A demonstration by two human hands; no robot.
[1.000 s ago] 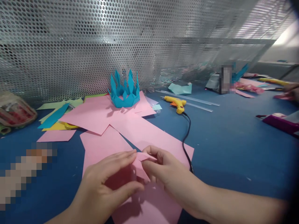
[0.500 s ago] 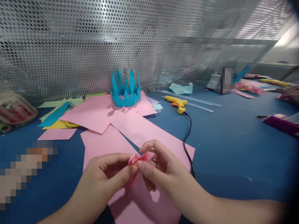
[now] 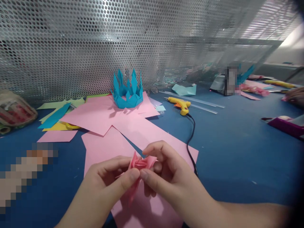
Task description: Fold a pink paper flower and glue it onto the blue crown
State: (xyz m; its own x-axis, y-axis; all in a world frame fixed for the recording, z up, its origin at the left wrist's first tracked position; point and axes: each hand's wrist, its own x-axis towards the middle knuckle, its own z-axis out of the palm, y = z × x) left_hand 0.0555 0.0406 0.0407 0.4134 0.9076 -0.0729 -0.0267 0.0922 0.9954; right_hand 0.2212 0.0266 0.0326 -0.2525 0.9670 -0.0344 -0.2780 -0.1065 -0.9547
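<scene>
A small piece of folded pink paper (image 3: 142, 162) is pinched between both hands, low in the middle of the head view. My left hand (image 3: 111, 177) grips its left side, thumb in front and fingers behind. On its right side, my right hand (image 3: 163, 174) has the thumb tip pressed to the front, with the index finger raised and bent above. The two thumb tips nearly touch. Part of the paper hangs below the left thumb, and its back is hidden by the fingers. Beneath the hands lie flat pink paper sheets (image 3: 104, 148).
Behind the sheets stands a blue paper crown (image 3: 128, 100). A yellow glue gun (image 3: 180, 105) with a black cord (image 3: 191, 139) lies to the right, near clear glue sticks (image 3: 204, 108). Paper scraps (image 3: 55, 116) and a bag (image 3: 15, 109) are at left. A perforated metal panel (image 3: 142, 38) closes the back.
The pink paper has turned between the fingers, so a pointed flap now stands up at its left and more hangs below. Both hands have shifted only slightly.
</scene>
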